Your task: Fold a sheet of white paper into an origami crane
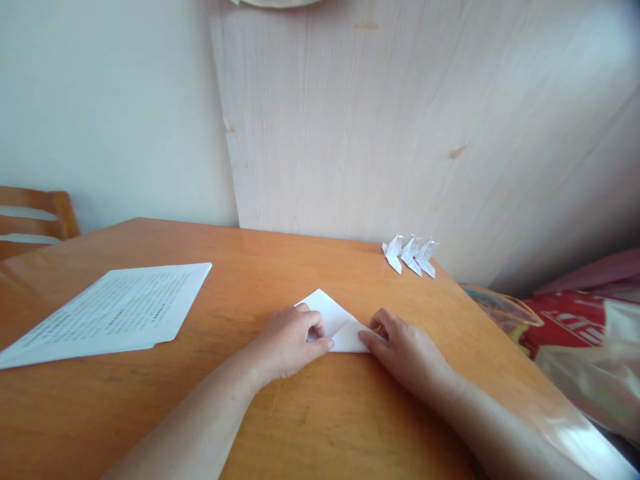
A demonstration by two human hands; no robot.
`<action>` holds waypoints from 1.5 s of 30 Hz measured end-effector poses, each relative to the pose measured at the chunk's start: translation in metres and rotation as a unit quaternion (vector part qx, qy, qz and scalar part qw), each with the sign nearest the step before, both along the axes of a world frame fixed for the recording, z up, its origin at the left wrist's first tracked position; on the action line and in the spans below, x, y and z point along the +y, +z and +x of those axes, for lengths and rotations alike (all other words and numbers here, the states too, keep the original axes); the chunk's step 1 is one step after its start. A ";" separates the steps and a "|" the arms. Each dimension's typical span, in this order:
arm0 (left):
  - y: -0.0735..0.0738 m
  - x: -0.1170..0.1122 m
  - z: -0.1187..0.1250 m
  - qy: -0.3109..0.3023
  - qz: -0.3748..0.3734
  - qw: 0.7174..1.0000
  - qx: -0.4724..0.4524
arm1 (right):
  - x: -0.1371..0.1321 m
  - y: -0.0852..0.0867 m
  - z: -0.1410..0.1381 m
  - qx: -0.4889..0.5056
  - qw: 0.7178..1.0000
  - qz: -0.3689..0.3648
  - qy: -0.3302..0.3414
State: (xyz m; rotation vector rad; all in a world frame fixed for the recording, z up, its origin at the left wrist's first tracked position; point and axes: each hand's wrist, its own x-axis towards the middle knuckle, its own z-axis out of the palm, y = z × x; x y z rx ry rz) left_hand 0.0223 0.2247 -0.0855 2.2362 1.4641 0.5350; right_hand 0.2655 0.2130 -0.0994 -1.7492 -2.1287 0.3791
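Observation:
A small white paper, folded into a triangle shape, lies on the orange wooden table. My left hand rests on its left part with fingers curled and the thumb pressing down on the fold. My right hand presses the paper's right corner, fingers bent and held together. Both hands touch the same paper from either side.
A stack of printed white sheets lies at the left of the table. Three small folded paper figures stand at the far right edge by a pale wooden board. A wooden chair back is far left; a red bag is at right.

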 end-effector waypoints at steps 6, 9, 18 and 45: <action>-0.001 0.001 0.000 0.002 -0.002 1.000 0.000 | -0.001 0.003 -0.002 -0.024 1.000 0.008 0.006; -0.001 0.002 -0.001 -0.004 -0.003 1.000 -0.004 | 0.000 0.003 -0.002 -0.032 0.999 0.007 0.007; -0.006 0.003 -0.001 -0.006 -0.005 1.000 -0.015 | 0.001 0.002 -0.002 -0.032 0.999 0.018 0.010; -0.001 0.001 -0.002 -0.018 -0.003 1.000 0.009 | 0.000 0.004 -0.002 -0.040 0.999 0.020 0.009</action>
